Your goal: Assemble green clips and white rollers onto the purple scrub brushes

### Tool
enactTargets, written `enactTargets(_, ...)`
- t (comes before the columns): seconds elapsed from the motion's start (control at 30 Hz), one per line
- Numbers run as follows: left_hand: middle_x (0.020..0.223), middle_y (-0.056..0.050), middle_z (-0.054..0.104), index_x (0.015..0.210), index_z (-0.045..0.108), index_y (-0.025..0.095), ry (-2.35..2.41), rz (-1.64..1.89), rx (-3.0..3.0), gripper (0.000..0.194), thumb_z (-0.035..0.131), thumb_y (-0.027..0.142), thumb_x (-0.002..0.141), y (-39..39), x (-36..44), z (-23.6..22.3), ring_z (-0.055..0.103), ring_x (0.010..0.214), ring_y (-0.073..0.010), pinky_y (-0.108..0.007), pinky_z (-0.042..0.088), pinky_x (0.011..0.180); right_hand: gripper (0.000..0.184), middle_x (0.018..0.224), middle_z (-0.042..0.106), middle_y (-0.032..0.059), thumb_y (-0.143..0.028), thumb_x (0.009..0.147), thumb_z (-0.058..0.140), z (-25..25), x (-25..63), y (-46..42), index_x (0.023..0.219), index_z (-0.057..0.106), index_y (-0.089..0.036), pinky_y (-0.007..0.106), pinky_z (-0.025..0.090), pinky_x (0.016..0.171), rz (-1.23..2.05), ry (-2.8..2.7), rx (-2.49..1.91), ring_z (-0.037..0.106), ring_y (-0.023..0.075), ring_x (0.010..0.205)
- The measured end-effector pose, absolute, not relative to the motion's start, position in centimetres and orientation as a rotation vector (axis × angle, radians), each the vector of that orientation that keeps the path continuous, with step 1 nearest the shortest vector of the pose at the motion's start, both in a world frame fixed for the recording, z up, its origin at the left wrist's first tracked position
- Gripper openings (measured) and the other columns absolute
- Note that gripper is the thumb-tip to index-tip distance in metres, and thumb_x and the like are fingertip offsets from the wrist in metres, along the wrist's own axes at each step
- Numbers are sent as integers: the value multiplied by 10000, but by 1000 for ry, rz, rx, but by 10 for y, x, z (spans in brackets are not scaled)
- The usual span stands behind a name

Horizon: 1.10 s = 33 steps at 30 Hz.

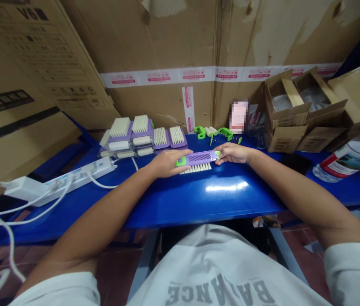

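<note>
A purple brush (201, 158) with slotted vents, green end pieces and cream bristles lies sideways just above the blue table. My left hand (170, 163) is wrapped round its left end, by the green cap. At the other end, the fingers of my right hand (231, 153) pinch the tip, where a small light-green part (218, 155) shows between them. Behind the hands are loose green brackets (200, 132), cream rollers (211, 131) and several tiny parts. Stacked purple brush heads (141, 127) with cream bristles stand at the back left.
A white power strip (79, 180) with cables runs along the left of the blue table (167, 204). Open cardboard boxes (287, 131) and a large plastic bottle (347, 157) stand at right. Tall cartons (154, 42) wall off the back.
</note>
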State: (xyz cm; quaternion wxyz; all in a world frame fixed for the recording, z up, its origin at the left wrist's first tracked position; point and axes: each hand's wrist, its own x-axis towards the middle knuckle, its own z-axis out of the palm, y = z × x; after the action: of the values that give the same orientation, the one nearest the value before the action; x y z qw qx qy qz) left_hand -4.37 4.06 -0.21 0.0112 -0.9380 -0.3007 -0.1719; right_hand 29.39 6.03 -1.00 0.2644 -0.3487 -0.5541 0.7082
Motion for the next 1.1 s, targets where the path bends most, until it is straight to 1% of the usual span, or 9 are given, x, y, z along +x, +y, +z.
enactTargets(0.3, 1399, -133, 747, 1508, 605, 175, -917, -554, -2923, 625, 553, 581, 1036, 40, -44, -2, 748, 1233, -290, -378, 581, 1060, 229, 824, 822, 77, -48, 719, 723, -9, 294, 59, 928, 784, -122, 243, 686, 749, 1892, -1506, -965, 795, 159, 741)
enactTargets(0.47, 1406, -135, 744, 1495, 612, 164, -891, -572, -2938, 628, 535, 591, 1041, 40, -44, -1, 742, 1249, -287, -383, 569, 1087, 229, 833, 823, 83, -44, 710, 728, -7, 294, 58, 919, 783, -117, 230, 683, 740, 1888, -1501, -983, 795, 157, 737)
enactTargets(0.7, 1402, -132, 745, 1505, 605, 177, -910, -557, -2935, 619, 544, 579, 1038, 41, -44, -1, 747, 1233, -285, -379, 577, 1071, 238, 844, 825, 72, -59, 671, 788, -5, 291, 56, 902, 795, -118, 211, 677, 736, 1887, -1510, -989, 796, 150, 747)
enactTargets(0.97, 1376, -124, 756, 1500, 607, 181, -908, -558, -2937, 620, 546, 589, 1037, 41, -44, -1, 752, 1217, -276, -358, 574, 1064, 248, 853, 823, 86, -47, 710, 735, -7, 292, 57, 943, 793, -106, 240, 684, 771, 1877, -1495, -1005, 794, 156, 753)
enactTargets(1.1, 1391, -137, 748, 1504, 606, 179, -911, -555, -2937, 620, 551, 580, 1034, 40, -45, -1, 748, 1227, -292, -381, 580, 1063, 212, 821, 824, 74, -64, 714, 723, -8, 293, 59, 905, 791, -125, 240, 686, 750, 1887, -1498, -985, 793, 155, 731)
